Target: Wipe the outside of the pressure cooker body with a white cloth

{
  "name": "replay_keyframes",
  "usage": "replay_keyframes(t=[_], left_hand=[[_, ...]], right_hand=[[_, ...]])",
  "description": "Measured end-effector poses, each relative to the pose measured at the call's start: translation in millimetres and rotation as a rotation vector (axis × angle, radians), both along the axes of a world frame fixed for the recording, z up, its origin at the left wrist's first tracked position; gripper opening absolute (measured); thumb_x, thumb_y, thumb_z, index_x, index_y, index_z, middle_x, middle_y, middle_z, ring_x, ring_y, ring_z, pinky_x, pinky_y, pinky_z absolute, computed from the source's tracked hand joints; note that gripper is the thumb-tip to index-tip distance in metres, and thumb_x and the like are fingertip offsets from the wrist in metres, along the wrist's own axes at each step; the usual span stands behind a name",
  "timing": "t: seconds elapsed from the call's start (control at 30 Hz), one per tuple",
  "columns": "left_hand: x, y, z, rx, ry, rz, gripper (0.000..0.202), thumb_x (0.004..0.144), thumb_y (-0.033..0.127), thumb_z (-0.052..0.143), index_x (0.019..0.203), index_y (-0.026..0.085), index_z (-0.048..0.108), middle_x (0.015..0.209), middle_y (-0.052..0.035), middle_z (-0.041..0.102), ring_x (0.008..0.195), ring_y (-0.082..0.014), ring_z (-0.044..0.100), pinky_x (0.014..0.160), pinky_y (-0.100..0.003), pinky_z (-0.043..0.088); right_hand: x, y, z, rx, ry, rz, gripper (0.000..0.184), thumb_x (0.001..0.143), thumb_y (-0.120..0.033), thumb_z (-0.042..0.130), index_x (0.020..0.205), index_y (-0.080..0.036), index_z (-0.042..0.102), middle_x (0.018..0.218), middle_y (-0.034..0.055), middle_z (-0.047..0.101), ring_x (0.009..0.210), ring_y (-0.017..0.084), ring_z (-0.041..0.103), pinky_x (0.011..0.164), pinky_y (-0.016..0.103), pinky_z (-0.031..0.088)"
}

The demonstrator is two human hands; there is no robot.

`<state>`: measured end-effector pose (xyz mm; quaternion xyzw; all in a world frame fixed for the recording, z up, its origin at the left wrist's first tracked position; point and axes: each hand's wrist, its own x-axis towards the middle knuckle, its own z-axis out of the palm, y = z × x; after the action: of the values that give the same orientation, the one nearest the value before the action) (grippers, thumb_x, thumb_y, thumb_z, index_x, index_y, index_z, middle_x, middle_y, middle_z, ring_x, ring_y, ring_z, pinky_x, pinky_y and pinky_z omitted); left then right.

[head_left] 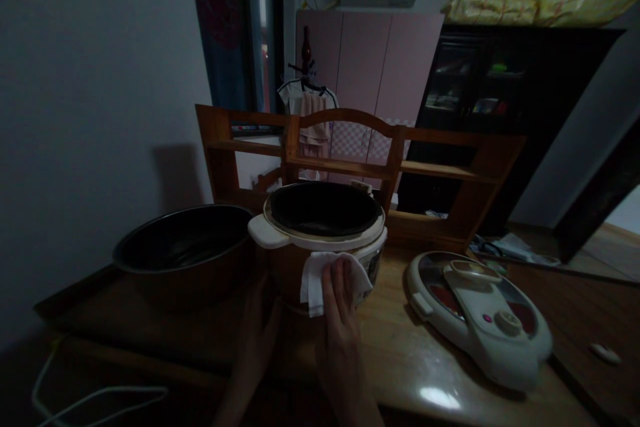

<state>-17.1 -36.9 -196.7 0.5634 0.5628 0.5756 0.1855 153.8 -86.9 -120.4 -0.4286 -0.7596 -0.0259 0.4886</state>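
A pressure cooker body [285, 267] stands upright on the wooden desk, with its lid off and a dark inner pot [325, 210] seated in it. My right hand [340, 320] presses a white cloth [314, 283] against the cooker's front, fingers lying over the cloth. Low at the cooker's left side is my left hand [259, 323], in shadow, its thumb apart from the fingers. Whether it touches the cooker is hard to tell in the dim light. The detached cooker lid [480, 313] lies on the desk to the right.
Left of the cooker sits a large dark round pot [185, 267], near the wall. A wooden shelf rack [345, 117] rises along the desk's back. White cable [100, 392] loops at the lower left. A small white object [606, 353] lies at the far right.
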Motion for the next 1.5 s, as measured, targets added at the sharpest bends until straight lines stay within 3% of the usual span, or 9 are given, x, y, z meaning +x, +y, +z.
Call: replay_keyframes(t=[0.4,0.67,1.13,1.5], left_hand=[[3,-6,9.2,-0.030,-0.014,0.006,0.055,0.094,0.045,0.049,0.146,0.029,0.040,0.152,-0.0078,0.044,0.141,-0.0256,0.041,0.119,-0.051,0.031],[3,-3,7.5,-0.012,0.008,0.030,0.056,0.094,0.045,0.049,0.147,0.028,0.040,0.153,-0.0092,0.043,0.142,-0.0261,0.040,0.120,-0.052,0.029],[3,-4,9.6,-0.011,0.007,0.022,0.056,0.094,0.045,0.048,0.147,0.027,0.039,0.150,-0.0105,0.045,0.141,-0.0266,0.041,0.119,-0.053,0.030],[4,-4,9.4,-0.008,0.014,0.036,0.055,0.094,0.044,0.049,0.146,0.026,0.041,0.150,-0.0107,0.046,0.141,-0.0266,0.041,0.119,-0.053,0.029]], right_hand=[[3,-11,-19.9,-0.101,-0.002,-0.016,0.079,0.084,0.009,0.022,0.158,-0.017,0.010,0.166,0.0090,0.003,0.152,0.029,0.002,0.121,0.056,0.021],[-3,-19,-35.8,-0.162,0.039,-0.054,0.077,0.087,0.006,0.023,0.159,-0.017,0.009,0.166,0.0080,0.007,0.151,0.027,0.007,0.120,0.052,0.025],[-5,-30,-54.1,-0.129,-0.063,-0.203,0.079,0.084,0.006,0.030,0.158,-0.015,0.013,0.162,0.0126,0.023,0.149,0.029,0.019,0.114,0.053,0.040],[-2,-28,-72.5,-0.088,-0.088,-0.235,0.080,0.083,0.005,0.032,0.158,-0.016,0.015,0.161,0.0114,0.025,0.148,0.030,0.023,0.112,0.053,0.042]])
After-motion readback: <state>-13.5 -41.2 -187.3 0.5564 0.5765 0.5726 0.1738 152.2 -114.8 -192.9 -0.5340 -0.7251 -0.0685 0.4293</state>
